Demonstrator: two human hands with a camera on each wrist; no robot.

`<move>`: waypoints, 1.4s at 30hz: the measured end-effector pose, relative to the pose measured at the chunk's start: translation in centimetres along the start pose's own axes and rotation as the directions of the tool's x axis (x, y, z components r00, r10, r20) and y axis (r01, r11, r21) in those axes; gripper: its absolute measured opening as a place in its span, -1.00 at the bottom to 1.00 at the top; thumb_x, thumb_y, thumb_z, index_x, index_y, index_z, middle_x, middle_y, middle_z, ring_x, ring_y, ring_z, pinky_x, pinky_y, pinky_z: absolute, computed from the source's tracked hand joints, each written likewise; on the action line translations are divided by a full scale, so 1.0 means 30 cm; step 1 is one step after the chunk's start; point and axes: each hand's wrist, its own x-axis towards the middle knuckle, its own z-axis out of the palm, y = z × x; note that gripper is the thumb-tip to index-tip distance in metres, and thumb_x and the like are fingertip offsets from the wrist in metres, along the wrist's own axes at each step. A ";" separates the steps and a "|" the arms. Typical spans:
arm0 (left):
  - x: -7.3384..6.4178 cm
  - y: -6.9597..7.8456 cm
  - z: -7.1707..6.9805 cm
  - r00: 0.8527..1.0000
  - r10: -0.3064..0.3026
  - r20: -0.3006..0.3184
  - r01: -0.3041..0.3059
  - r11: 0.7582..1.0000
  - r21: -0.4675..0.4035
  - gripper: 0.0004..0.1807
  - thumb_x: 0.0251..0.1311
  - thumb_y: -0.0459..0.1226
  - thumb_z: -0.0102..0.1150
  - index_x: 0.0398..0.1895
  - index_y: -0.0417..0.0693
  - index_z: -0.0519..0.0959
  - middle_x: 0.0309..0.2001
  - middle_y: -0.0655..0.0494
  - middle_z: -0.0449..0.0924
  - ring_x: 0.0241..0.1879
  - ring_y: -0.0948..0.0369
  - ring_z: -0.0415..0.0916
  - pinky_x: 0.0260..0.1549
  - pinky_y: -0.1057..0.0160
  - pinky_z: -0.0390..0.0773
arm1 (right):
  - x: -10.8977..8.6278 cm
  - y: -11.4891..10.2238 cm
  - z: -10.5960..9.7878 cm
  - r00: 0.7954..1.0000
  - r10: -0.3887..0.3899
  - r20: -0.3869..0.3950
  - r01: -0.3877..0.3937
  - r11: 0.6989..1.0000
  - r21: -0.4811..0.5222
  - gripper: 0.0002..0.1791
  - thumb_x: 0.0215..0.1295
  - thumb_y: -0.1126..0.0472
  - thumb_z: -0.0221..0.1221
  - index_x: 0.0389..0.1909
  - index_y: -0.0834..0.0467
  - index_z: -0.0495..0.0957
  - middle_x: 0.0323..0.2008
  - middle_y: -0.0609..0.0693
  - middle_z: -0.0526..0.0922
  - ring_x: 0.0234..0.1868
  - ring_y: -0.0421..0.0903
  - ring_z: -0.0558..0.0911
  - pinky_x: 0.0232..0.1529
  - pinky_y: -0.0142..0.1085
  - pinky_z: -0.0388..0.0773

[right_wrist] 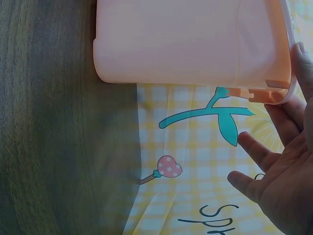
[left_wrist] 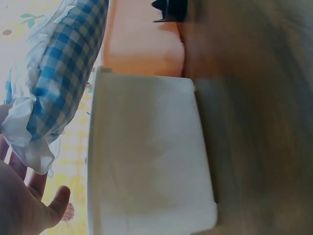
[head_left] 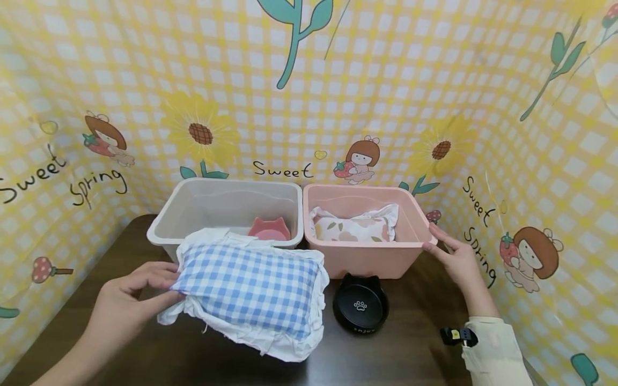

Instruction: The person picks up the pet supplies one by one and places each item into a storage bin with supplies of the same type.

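My left hand [head_left: 137, 292] pinches the left end of a small blue-and-white checked pillow [head_left: 256, 287] with a white ruffled edge. In the head view the pillow hangs in front of the grey bin [head_left: 154, 228], overlapping its front wall; the left wrist view shows it raised beside that bin. My right hand [head_left: 456, 257] holds the front right corner of the pink bin [head_left: 367, 260], thumb and fingers at the rim. Inside the pink bin lies a white floral pillow [head_left: 354, 228] with a ruffled edge. A pink cat-eared bowl [head_left: 269, 229] sits in the grey bin.
A black cat-eared bowl [head_left: 360, 304] with a paw print stands on the dark wooden table [head_left: 401, 354], in front of the pink bin. Both bins stand side by side against a yellow checked cloth backdrop [head_left: 270, 123], which also encloses the left and right sides.
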 end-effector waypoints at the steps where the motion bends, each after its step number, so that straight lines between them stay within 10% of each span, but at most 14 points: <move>1: 0.007 0.004 0.005 1.000 0.006 -0.002 -0.006 1.000 -0.018 -0.82 -0.06 -0.58 0.51 -0.45 -0.19 0.74 -0.16 0.17 0.77 0.03 0.37 0.62 -0.03 0.56 0.54 | 0.000 0.001 0.000 1.000 0.002 0.001 -0.002 1.000 -0.001 -0.25 0.31 -0.17 0.34 0.48 -0.10 0.38 0.48 -0.05 0.33 0.58 0.17 0.15 0.46 0.29 0.13; 10: 0.071 0.039 0.046 0.997 0.063 -0.038 -0.069 0.979 -0.191 -0.84 -0.04 -0.65 0.46 -0.40 -0.34 0.73 -0.16 0.09 0.76 0.03 0.26 0.62 -0.02 0.51 0.58 | -0.004 0.003 0.005 1.000 0.014 0.005 -0.014 1.000 -0.006 -0.25 0.33 -0.16 0.34 0.49 -0.09 0.36 0.48 -0.09 0.33 0.59 0.16 0.12 0.47 0.29 0.09; 29: 0.223 0.107 0.081 0.992 -0.011 -0.127 -0.015 0.979 -0.201 -0.88 0.04 -0.53 0.50 -0.36 -0.42 0.73 -0.19 0.29 0.77 -0.01 0.30 0.63 -0.02 0.54 0.54 | -0.005 -0.002 0.006 1.000 -0.004 -0.006 0.004 1.000 0.025 -0.26 0.33 -0.12 0.35 0.47 -0.05 0.37 0.46 -0.06 0.36 0.58 0.15 0.15 0.47 0.28 0.10; 42: 0.294 0.173 0.129 0.989 0.084 -0.123 -0.096 0.990 -0.103 -0.89 0.04 -0.43 0.55 -0.35 -0.22 0.79 -0.15 0.26 0.76 0.00 0.31 0.61 0.02 0.51 0.50 | -0.010 -0.014 -0.001 1.000 0.002 0.002 -0.002 1.000 0.009 -0.24 0.31 -0.17 0.34 0.47 -0.07 0.37 0.45 -0.08 0.36 0.57 0.14 0.17 0.46 0.23 0.14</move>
